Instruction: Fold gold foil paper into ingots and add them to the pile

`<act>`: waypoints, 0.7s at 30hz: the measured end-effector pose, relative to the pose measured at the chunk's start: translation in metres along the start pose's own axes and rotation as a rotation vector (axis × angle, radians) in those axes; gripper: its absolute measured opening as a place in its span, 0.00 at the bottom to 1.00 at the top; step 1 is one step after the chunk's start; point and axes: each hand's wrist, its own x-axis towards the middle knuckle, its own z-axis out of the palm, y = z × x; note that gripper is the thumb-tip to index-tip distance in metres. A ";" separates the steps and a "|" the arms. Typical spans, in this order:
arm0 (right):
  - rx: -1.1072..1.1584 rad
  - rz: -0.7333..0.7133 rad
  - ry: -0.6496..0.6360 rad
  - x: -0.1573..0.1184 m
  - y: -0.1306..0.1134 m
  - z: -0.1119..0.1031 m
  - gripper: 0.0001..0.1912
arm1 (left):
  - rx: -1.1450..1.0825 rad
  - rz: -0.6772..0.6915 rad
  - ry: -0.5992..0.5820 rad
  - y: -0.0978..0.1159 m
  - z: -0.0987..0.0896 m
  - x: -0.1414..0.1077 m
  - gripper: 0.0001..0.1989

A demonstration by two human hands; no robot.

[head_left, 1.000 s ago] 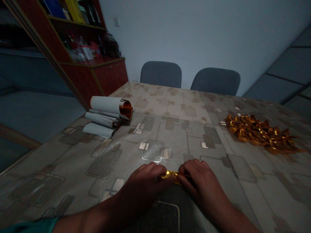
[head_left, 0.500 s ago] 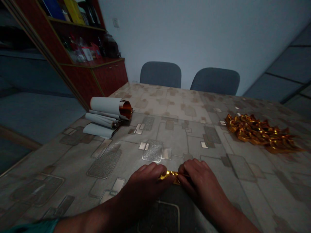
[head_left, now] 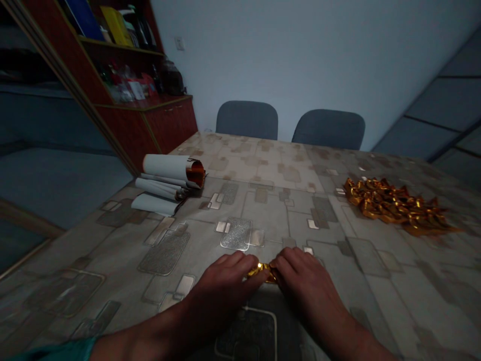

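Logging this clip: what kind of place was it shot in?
Probably a home dining room, though that is a guess: a large table with a patterned cover, two grey chairs along its far side, and a red-brown cabinet with shelves of household items.

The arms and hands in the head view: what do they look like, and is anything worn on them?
Both are a person's: left hand and right hand, with no gloves, watch or cables showing. A teal sleeve ends on the left forearm; no right sleeve is in view.
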 end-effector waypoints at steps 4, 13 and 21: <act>-0.011 0.007 -0.009 0.001 -0.001 0.000 0.07 | 0.004 0.015 -0.046 0.000 -0.005 0.001 0.19; -0.024 0.013 -0.066 -0.001 0.000 0.002 0.08 | -0.016 0.136 -0.027 -0.001 -0.008 -0.004 0.22; 0.041 0.031 -0.085 -0.002 -0.001 0.000 0.05 | -0.162 0.108 -0.023 -0.007 -0.008 -0.006 0.27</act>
